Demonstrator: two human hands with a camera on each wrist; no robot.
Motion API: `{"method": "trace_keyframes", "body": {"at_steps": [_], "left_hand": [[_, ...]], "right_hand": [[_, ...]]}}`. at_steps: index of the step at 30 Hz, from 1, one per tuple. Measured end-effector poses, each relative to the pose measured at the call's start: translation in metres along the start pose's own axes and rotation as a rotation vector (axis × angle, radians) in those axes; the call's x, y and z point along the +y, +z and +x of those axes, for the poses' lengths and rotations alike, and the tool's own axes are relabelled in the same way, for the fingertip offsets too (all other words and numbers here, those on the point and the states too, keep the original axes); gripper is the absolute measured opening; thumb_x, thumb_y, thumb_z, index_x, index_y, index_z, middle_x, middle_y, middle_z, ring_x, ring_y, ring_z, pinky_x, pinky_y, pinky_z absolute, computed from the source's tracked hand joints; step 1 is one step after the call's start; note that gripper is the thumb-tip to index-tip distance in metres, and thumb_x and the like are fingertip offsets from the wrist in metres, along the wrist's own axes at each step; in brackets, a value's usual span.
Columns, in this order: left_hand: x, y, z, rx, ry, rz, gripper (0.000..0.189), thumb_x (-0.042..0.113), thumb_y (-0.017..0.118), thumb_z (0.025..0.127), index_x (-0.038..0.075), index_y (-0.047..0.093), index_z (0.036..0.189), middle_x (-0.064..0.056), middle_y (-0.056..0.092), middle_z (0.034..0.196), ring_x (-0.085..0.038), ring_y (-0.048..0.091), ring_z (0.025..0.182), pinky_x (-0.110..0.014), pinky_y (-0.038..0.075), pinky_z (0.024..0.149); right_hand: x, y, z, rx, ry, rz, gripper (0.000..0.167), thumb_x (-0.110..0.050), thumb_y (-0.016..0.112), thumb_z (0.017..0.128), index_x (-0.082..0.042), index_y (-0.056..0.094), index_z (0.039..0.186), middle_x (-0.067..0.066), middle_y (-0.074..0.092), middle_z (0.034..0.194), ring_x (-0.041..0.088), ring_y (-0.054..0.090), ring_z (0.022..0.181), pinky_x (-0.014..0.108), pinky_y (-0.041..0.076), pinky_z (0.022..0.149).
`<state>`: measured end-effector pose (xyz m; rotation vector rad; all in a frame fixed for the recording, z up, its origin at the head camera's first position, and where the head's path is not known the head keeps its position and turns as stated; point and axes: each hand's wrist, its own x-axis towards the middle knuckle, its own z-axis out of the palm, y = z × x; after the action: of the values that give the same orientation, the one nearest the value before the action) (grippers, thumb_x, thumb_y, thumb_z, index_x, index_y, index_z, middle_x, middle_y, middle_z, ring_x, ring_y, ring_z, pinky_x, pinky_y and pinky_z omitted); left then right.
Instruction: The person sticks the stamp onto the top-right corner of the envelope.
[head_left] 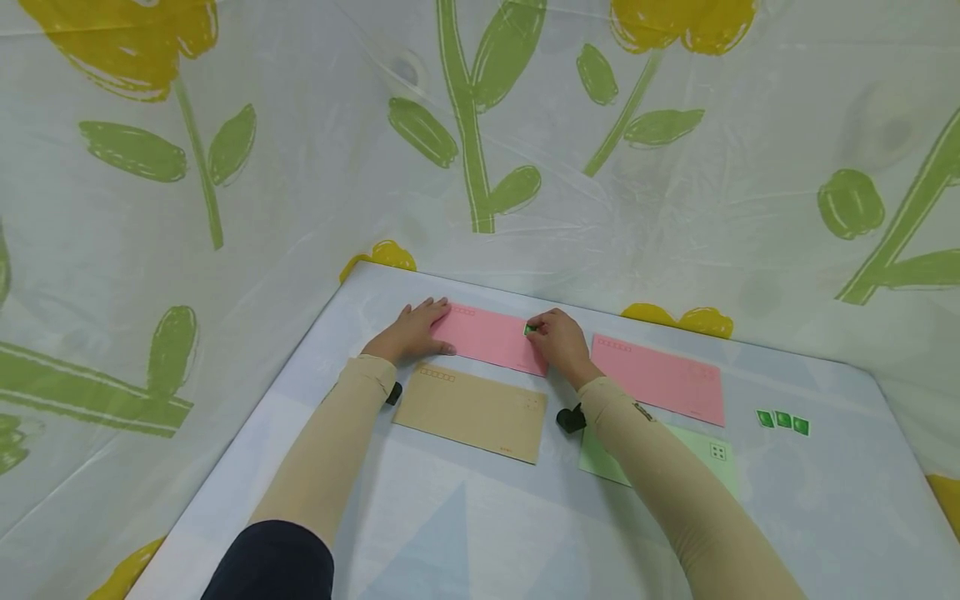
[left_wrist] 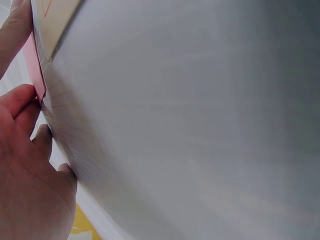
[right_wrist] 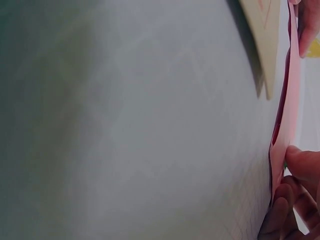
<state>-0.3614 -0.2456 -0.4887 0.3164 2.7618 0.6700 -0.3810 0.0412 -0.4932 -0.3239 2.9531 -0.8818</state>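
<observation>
A pink envelope (head_left: 487,337) lies flat toward the back of the table. Spread over its left end, my left hand (head_left: 411,332) rests with fingers straight and the thumb along the lower edge. At the upper right corner my right hand (head_left: 562,340) holds a small green stamp (head_left: 529,329) with curled fingers, right at the paper. In the right wrist view the thumb (right_wrist: 302,162) sits against the pink paper, and only a sliver of green shows beside it. The left wrist view shows my left fingers (left_wrist: 22,100) at the envelope's end.
A tan envelope (head_left: 470,412) lies in front of the pink one. To the right are a second pink envelope (head_left: 656,377) and a green envelope (head_left: 697,446), which my right forearm partly covers. Three green stamps (head_left: 783,420) lie farther right. A flower-patterned curtain (head_left: 300,167) hangs behind the table.
</observation>
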Motion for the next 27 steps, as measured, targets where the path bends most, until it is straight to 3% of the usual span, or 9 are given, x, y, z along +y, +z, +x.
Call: {"method": "trace_keyframes", "body": {"at_steps": [27], "left_hand": [[0.0012, -0.0002, 0.0005, -0.001, -0.004, 0.009, 0.093, 0.044, 0.075, 0.091, 0.013, 0.025, 0.163, -0.003, 0.017, 0.17, -0.025, 0.003, 0.158, -0.049, -0.004, 0.127]], "right_hand": [[-0.0033, -0.0006, -0.0061, 0.013, 0.01, 0.037, 0.027, -0.017, 0.07, 0.097, -0.006, 0.074, 0.12, 0.012, 0.061, 0.124, 0.028, 0.06, 0.101, 0.042, 0.055, 0.094]]}}
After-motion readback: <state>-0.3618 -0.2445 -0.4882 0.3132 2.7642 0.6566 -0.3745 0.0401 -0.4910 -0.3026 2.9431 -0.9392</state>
